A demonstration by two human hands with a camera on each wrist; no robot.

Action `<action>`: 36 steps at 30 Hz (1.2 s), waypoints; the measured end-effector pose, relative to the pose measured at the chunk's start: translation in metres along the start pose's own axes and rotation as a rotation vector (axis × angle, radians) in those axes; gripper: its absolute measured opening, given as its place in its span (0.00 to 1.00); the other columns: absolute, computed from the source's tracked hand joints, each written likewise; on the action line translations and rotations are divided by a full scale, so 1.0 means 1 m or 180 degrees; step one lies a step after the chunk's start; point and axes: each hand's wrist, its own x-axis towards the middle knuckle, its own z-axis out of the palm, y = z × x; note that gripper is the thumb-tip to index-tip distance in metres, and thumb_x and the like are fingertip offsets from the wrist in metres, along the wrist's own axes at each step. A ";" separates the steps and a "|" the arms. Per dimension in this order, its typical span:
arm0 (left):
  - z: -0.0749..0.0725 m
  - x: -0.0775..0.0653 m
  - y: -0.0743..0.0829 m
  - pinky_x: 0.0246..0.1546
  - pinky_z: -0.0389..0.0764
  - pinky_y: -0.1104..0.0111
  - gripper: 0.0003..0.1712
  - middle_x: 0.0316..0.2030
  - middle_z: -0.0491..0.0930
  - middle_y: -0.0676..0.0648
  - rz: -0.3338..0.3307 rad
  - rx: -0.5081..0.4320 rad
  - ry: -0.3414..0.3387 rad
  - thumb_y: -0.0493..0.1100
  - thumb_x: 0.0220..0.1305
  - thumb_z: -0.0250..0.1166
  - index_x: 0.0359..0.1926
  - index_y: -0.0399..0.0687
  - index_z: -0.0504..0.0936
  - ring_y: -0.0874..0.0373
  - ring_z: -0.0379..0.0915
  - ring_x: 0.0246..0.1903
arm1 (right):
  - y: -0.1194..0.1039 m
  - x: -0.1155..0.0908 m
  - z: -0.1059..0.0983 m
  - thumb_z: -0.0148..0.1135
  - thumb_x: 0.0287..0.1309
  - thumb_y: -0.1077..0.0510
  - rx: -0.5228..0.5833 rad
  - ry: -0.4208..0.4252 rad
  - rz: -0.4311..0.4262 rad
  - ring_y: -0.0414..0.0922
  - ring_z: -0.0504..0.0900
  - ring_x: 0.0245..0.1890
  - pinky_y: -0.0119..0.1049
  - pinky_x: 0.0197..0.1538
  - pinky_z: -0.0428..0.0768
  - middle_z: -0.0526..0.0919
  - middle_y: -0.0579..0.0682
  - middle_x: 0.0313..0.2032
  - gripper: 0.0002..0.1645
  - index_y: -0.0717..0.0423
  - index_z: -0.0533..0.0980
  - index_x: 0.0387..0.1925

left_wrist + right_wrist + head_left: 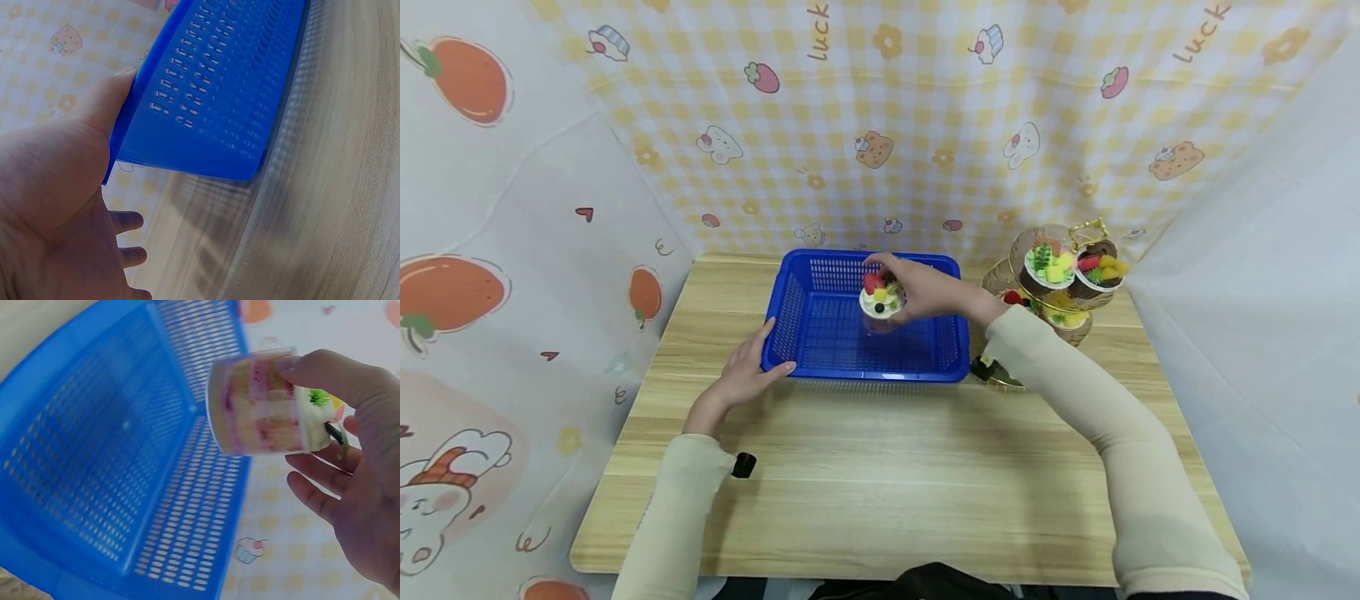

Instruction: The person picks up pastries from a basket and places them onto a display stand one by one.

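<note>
My right hand (925, 290) holds a clear dessert cup (880, 307) over the blue plastic basket (850, 375), fingers and thumb round its upper part. In the right wrist view the cup (259, 403) shows pink and pale cake layers, cream and a green garnish; red, yellow and dark fruit pieces top it in the head view. My left hand (747, 371) rests at the basket's front left corner. The left wrist view shows that hand's thumb (112, 97) against the basket's rim (140, 81), with its other fingers spread apart, away from the wall.
A tiered stand (1033, 302) with gold trim stands at the right, behind my right forearm. Its upper tier bears a cup with green and yellow toppings (1049, 265) and a dark-based cup (1097, 271); more cups sit lower, partly hidden. The wooden table (880, 483) meets a checked cloth backdrop.
</note>
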 end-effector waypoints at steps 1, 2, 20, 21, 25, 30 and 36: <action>0.000 0.000 0.000 0.70 0.36 0.30 0.55 0.79 0.36 0.33 -0.0001 0.0006 -0.0011 0.63 0.69 0.58 0.79 0.60 0.29 0.28 0.30 0.76 | -0.001 -0.005 -0.002 0.79 0.44 0.52 0.0111 0.0081 0.0014 0.48 0.77 0.58 0.45 0.62 0.78 0.75 0.54 0.62 0.62 0.46 0.52 0.75; 0.000 0.000 0.001 0.70 0.36 0.30 0.55 0.79 0.35 0.33 0.0002 0.0011 -0.0018 0.63 0.69 0.58 0.79 0.60 0.29 0.28 0.29 0.76 | -0.002 -0.009 -0.004 0.79 0.44 0.52 0.0214 0.0163 0.0019 0.48 0.77 0.59 0.46 0.62 0.77 0.75 0.54 0.62 0.61 0.46 0.52 0.75; 0.004 0.004 -0.003 0.69 0.37 0.29 0.57 0.79 0.35 0.35 0.0017 -0.0059 0.0011 0.69 0.65 0.57 0.79 0.64 0.28 0.29 0.30 0.76 | -0.003 -0.123 0.022 0.79 0.43 0.65 0.1185 0.2130 0.0161 0.44 0.76 0.60 0.29 0.55 0.74 0.76 0.59 0.64 0.63 0.39 0.54 0.76; 0.003 0.003 -0.003 0.69 0.37 0.29 0.57 0.79 0.35 0.35 0.0024 -0.0061 0.0011 0.69 0.66 0.57 0.79 0.63 0.28 0.28 0.30 0.76 | -0.003 -0.131 0.024 0.78 0.43 0.66 0.1259 0.2204 0.0196 0.41 0.76 0.59 0.26 0.55 0.74 0.75 0.59 0.65 0.63 0.39 0.54 0.76; 0.003 0.002 0.000 0.68 0.37 0.27 0.58 0.78 0.35 0.32 0.0083 -0.0062 0.0014 0.68 0.66 0.57 0.79 0.60 0.28 0.26 0.30 0.75 | -0.002 -0.161 0.035 0.77 0.40 0.73 0.1605 0.2525 0.0281 0.31 0.77 0.56 0.19 0.54 0.76 0.76 0.61 0.64 0.63 0.44 0.57 0.75; 0.003 0.001 0.000 0.69 0.37 0.28 0.57 0.78 0.36 0.32 0.0089 -0.0039 0.0039 0.65 0.67 0.58 0.79 0.59 0.29 0.27 0.31 0.75 | -0.003 -0.194 0.051 0.74 0.33 0.81 0.1720 0.2964 0.0261 0.29 0.78 0.57 0.21 0.53 0.76 0.80 0.45 0.60 0.63 0.57 0.59 0.73; 0.002 0.002 -0.002 0.71 0.36 0.31 0.55 0.79 0.36 0.33 0.0076 0.0008 0.0012 0.62 0.69 0.57 0.79 0.59 0.28 0.29 0.31 0.76 | -0.007 -0.224 0.078 0.73 0.30 0.85 0.1812 0.3547 0.0392 0.32 0.78 0.55 0.23 0.55 0.72 0.83 0.34 0.53 0.63 0.61 0.59 0.72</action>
